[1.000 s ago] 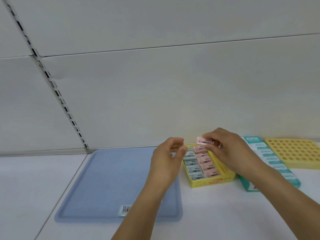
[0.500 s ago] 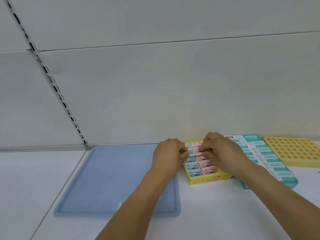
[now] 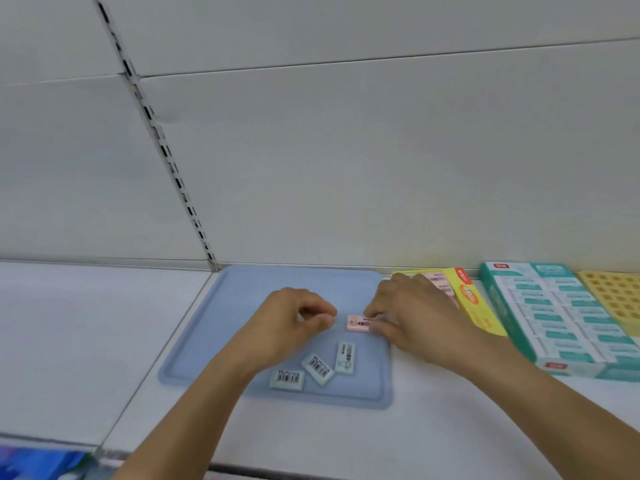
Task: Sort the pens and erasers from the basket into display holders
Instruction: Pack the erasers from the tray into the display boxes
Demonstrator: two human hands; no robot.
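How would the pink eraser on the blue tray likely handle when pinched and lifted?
The pink eraser is a small flat block, so probably light and stiff. Lying flat on the blue tray, it should not roll. The right hand already pinches its end, suggesting an easy grip.

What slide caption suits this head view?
Right hand pinches a pink eraser on the blue tray.

Four erasers [image 3: 318,368] lie on the tray [image 3: 242,306], boxes [image 3: 540,320] right.
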